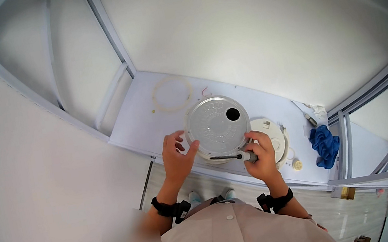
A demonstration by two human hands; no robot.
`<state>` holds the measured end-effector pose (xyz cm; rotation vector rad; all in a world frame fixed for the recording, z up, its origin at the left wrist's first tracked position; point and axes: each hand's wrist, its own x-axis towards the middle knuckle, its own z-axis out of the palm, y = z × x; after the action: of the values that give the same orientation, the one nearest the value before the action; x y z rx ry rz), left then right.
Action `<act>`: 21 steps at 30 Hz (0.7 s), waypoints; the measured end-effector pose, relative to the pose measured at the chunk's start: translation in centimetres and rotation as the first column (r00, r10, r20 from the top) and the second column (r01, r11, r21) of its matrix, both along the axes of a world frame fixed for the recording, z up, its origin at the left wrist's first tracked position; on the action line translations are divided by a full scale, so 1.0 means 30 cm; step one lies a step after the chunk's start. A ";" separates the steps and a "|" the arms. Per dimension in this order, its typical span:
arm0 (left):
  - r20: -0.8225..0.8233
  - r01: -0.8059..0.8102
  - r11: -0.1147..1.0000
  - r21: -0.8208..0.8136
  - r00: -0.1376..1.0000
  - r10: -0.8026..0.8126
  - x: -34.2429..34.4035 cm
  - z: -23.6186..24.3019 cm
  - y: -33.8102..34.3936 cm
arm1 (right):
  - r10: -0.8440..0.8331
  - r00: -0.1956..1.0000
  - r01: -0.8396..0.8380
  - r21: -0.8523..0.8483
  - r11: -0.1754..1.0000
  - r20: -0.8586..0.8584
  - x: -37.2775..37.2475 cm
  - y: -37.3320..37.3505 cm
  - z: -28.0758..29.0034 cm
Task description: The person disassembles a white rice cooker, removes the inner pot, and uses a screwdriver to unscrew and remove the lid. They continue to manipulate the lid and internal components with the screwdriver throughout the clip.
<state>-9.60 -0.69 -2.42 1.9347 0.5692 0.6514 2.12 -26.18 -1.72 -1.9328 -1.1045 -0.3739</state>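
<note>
The left hand [178, 156] spreads wide, perhaps to steady the round silvery cover [216, 130] lying between both hands; the right hand [261, 157] grips a screwdriver [247, 155] sideways, likely sparing fingertips [248, 135] for the cover's rim.

Workshop-style bay, by all appearances: white worktable [133, 113] hemmed by pale panels [238, 20] and metal framing [108, 30]. Screwdriver [249, 156] in right hand [261, 157], round grey-topped housing [214, 133], round white part [272, 130] beside it, slim tool [311, 119] and crumpled blue cloth [325, 146] suggest bench work. Button-front shirt [275, 226] on person; pale floor [350, 212] below.
</note>
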 end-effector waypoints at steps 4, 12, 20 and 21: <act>-0.042 0.141 0.975 0.172 0.990 -0.135 -0.006 0.012 0.009 | 0.016 0.999 -0.015 -0.017 1.000 0.042 -0.019 0.009 0.020; -0.090 0.189 0.951 0.243 0.981 -0.172 0.000 0.007 -0.039 | 0.000 0.999 0.002 -0.039 0.999 0.052 -0.027 0.008 0.038; -0.111 0.204 0.952 0.230 0.977 -0.182 0.010 0.022 -0.033 | 0.035 0.998 -0.031 -0.090 0.995 0.045 -0.019 0.023 0.045; -0.113 0.209 0.950 0.233 0.976 -0.187 0.013 0.025 -0.030 | 0.040 0.998 -0.034 -0.116 0.993 0.049 -0.019 0.023 0.043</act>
<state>-9.22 -1.60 -1.67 2.2268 0.3544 0.5268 1.55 -25.50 -0.42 -2.0101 -1.2175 -0.3479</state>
